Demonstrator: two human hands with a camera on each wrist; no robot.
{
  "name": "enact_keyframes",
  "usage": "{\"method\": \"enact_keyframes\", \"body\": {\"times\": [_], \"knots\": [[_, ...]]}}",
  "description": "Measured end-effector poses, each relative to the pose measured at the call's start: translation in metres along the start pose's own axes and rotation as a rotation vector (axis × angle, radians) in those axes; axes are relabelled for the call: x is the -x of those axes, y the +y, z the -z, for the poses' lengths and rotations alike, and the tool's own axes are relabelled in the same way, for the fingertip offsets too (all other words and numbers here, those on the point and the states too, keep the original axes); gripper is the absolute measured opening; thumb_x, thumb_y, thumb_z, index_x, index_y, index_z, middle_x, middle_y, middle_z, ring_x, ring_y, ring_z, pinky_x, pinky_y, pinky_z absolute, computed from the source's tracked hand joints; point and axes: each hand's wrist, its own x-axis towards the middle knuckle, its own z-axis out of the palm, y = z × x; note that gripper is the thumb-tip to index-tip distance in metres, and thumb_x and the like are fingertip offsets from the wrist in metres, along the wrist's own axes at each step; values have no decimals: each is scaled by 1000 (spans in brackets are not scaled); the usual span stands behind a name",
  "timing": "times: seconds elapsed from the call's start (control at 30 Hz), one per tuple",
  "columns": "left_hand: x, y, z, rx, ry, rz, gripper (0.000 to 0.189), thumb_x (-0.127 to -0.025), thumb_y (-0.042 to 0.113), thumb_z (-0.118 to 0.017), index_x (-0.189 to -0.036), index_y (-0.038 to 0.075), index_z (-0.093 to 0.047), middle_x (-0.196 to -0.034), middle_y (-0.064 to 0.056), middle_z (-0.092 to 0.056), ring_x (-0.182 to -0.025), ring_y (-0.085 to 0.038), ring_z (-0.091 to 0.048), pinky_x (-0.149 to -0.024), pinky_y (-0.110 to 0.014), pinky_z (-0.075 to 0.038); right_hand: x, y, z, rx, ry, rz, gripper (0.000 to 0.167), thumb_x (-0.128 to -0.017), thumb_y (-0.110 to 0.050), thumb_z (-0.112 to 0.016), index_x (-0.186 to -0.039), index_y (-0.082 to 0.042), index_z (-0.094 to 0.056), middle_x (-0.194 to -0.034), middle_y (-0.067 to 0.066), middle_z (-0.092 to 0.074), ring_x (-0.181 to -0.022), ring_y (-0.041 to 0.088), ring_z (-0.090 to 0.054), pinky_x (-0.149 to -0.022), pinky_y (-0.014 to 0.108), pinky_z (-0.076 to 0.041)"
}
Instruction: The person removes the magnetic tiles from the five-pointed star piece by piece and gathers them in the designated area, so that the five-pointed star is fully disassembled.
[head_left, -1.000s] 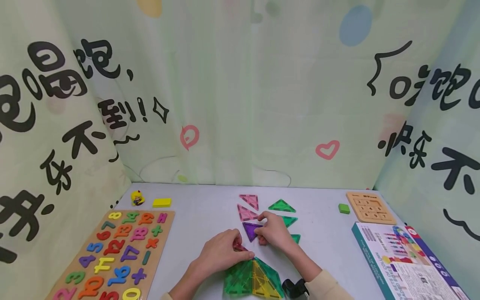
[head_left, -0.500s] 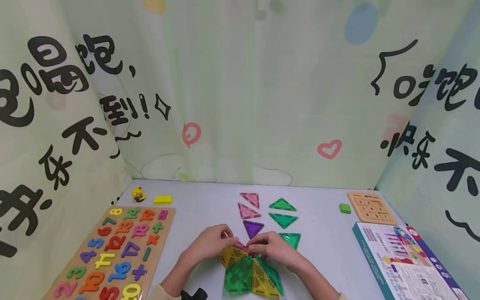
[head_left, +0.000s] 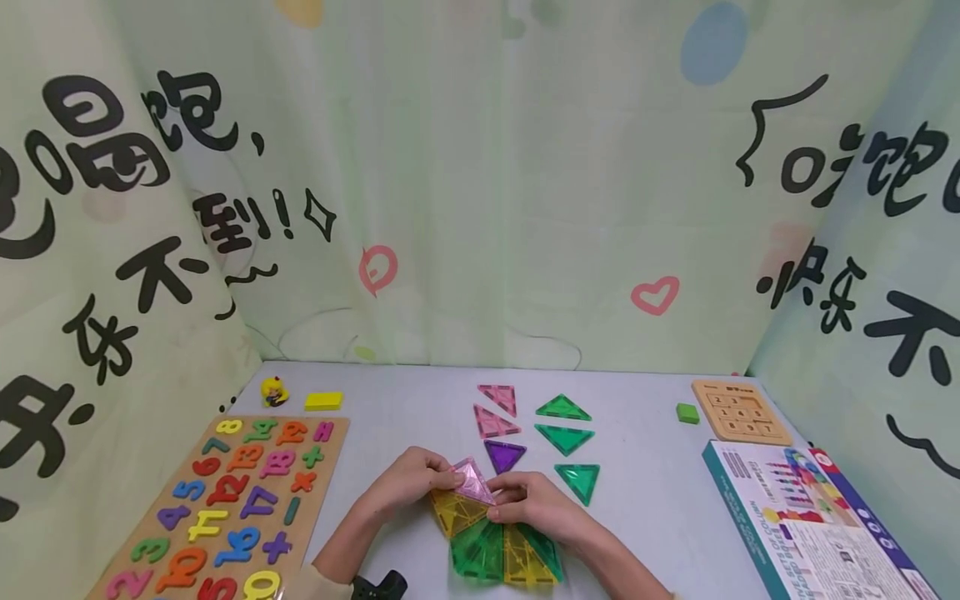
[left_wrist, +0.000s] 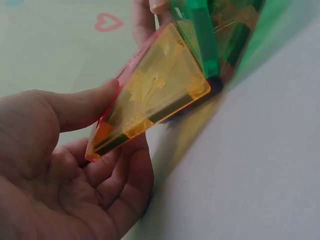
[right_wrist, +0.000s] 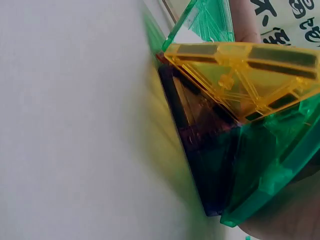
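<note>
With fingers (left_wrist: 134,182) curled beneath, pinching a pink triangle (head_left: 474,482) in the left hand (head_left: 415,481) at lower centre of the head view. Gripping joined yellow and green tiles (head_left: 487,546), bottom centre, with bent fingers of the right hand (head_left: 536,504), just below a loose purple triangle (head_left: 505,456).

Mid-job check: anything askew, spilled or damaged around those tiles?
Nothing stands out. The left hand holds the pink tile against the tile model, the right hand grips it too, and the green triangles lie flat on the table. No spill or crack shows, though hands hide part.
</note>
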Motion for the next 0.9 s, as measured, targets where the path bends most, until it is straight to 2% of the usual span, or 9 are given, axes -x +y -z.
{"method": "enact_keyframes", "body": {"times": [0.1,0.3,0.5,0.57,0.7,0.8,0.9], "knots": [[-3,-1,-1,32,0,5,27,-88,28,-73,-76,3,-71,-67,3,-54,-69,-13,-45,-62,-27,-33,-1,0,-1,-15,44,-13,42,-87,-23,-76,-121,-2,-66,-100,4,-71,-90,13,-63,-82,30,-53],[-7,0,-5,88,22,15,27,-88,29,-73,-82,3,-75,-68,4,-58,-70,-14,-47,-62,-27,-35,-2,0,-2,-31,120,-12,24,-84,-21,-78,-98,-3,-73,-84,-3,-68,-81,13,-56,-77,27,-46],[-12,0,-7,121,81,25,28,-89,31,-72,-88,3,-76,-74,2,-64,-74,-14,-52,-65,-26,-40,-1,1,-3,-29,159,-13,19,-82,-20,-79,-91,-3,-75,-83,-3,-69,-82,13,-55,-76,27,-46],[-17,-2,-3,150,138,38,28,-90,31,-71,-90,3,-75,-76,1,-66,-74,-14,-54,-66,-26,-43,-1,1,-3,-35,159,-10,19,-82,-19,-78,-90,-3,-74,-83,-2,-69,-82,13,-56,-75,27,-47],[-36,-6,11,171,310,63,25,-93,30,-70,-90,5,-74,-75,-2,-67,-71,-15,-56,-66,-25,-47,-1,0,-5,-37,145,5,19,-83,-18,-78,-90,-2,-74,-82,-2,-68,-81,12,-56,-75,27,-47],[-54,-6,21,114,422,57,26,-92,29,-71,-90,4,-75,-76,-5,-68,-71,-15,-54,-63,-25,-44,-1,1,-7,-29,138,21,20,-84,-19,-76,-92,-1,-74,-82,-2,-68,-81,12,-56,-75,27,-47],[-67,-5,29,7,515,71,29,-91,33,-72,-95,5,-77,-84,-7,-72,-74,-16,-55,-61,-26,-41,-2,2,-9,-26,127,37,19,-85,-19,-75,-93,-1,-74,-82,-3,-69,-79,11,-57,-74,27,-47]]}}
